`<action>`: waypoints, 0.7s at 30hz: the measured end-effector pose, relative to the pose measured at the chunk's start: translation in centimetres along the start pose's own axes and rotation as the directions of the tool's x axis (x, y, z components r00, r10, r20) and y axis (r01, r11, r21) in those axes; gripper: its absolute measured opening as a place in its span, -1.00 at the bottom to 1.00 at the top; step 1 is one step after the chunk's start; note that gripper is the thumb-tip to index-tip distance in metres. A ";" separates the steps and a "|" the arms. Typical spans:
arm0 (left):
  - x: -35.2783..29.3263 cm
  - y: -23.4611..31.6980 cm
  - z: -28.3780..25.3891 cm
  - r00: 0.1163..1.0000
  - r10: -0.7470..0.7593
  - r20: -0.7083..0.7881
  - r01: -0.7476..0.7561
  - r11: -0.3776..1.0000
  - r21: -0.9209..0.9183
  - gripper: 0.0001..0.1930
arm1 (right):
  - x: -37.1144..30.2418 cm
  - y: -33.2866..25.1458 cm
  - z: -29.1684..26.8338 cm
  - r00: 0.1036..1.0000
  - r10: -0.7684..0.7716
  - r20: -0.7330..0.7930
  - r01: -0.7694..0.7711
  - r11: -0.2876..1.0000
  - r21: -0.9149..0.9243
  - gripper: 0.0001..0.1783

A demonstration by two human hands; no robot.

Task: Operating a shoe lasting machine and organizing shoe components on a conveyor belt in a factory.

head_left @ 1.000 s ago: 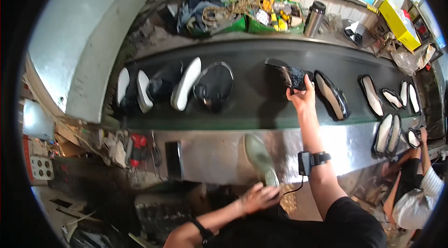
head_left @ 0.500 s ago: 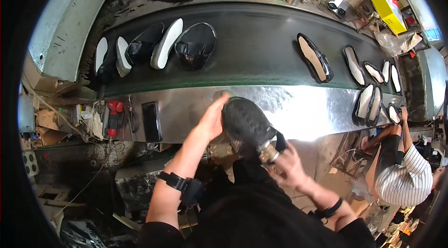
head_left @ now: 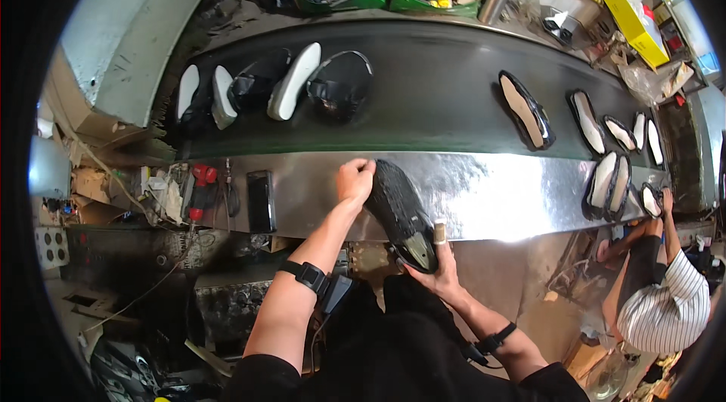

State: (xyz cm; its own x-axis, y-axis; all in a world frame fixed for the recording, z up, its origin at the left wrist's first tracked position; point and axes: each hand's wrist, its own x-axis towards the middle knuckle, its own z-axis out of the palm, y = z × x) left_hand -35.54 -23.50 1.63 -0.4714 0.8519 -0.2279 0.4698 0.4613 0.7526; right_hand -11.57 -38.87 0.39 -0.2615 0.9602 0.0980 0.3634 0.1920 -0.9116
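Observation:
A black shoe (head_left: 392, 194) hangs over the near edge of the metal bench, its underside toward me, with a greenish patch at the heel end. My left hand (head_left: 354, 184) is closed, its fingertips pinching the far, toe end. The heel end rests in my right hand (head_left: 439, 272), whose fingers wrap round it from below. Upright by that hand's thumb and fingers stands a short tan cylinder (head_left: 440, 233), like a tool handle; the rest of it is hidden.
Beyond the metal ledge (head_left: 318, 175) runs a dark conveyor belt (head_left: 431, 92) with several shoes and white soles. A phone (head_left: 261, 201) and a red power tool (head_left: 201, 192) lie left. A co-worker in a striped shirt (head_left: 662, 304) reaches toward shoes at far right. Green bins (head_left: 348, 1) stand behind.
The shoe has turned so its long underside shows. My right hand has shifted to cup the heel, and the tan cylinder now points upward. My left hand has closed on the toe edge.

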 end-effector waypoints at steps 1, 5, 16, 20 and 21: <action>-0.1 -0.6 -0.7 0.991 -0.113 0.078 0.116 0.992 -0.047 -0.71 | -0.1 -0.1 -0.1 1.000 -0.015 0.013 0.015 1.000 0.017 0.12; -3.2 0.4 -0.6 0.997 -0.076 0.028 0.064 0.954 0.292 -0.17 | -0.3 -0.2 0.8 0.976 -0.127 0.175 0.149 0.981 -0.121 -0.05; -6.6 -0.8 -5.2 0.977 -0.200 -0.070 0.193 0.977 -0.095 -0.50 | 0.2 -3.9 -1.9 0.905 -0.100 0.414 0.093 0.995 0.039 0.08; -11.0 -2.2 -12.0 0.947 -0.206 -0.246 0.158 0.966 -0.203 -0.50 | 3.2 -5.6 1.1 0.827 0.045 0.560 -0.447 0.656 0.608 0.24; -12.4 -2.8 -13.6 0.929 -0.221 -0.298 0.157 0.962 -0.224 -0.50 | 5.7 -9.7 1.9 0.651 0.281 0.705 -0.727 0.497 0.473 -0.12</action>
State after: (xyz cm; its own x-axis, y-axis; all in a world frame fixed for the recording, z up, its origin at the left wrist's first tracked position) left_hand -41.15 -38.77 10.71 -0.7641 0.6152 -0.1941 0.2106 0.5222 0.8264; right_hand -18.29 -35.70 9.07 -0.6989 0.5358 -0.4738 -0.0521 -0.6988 -0.7134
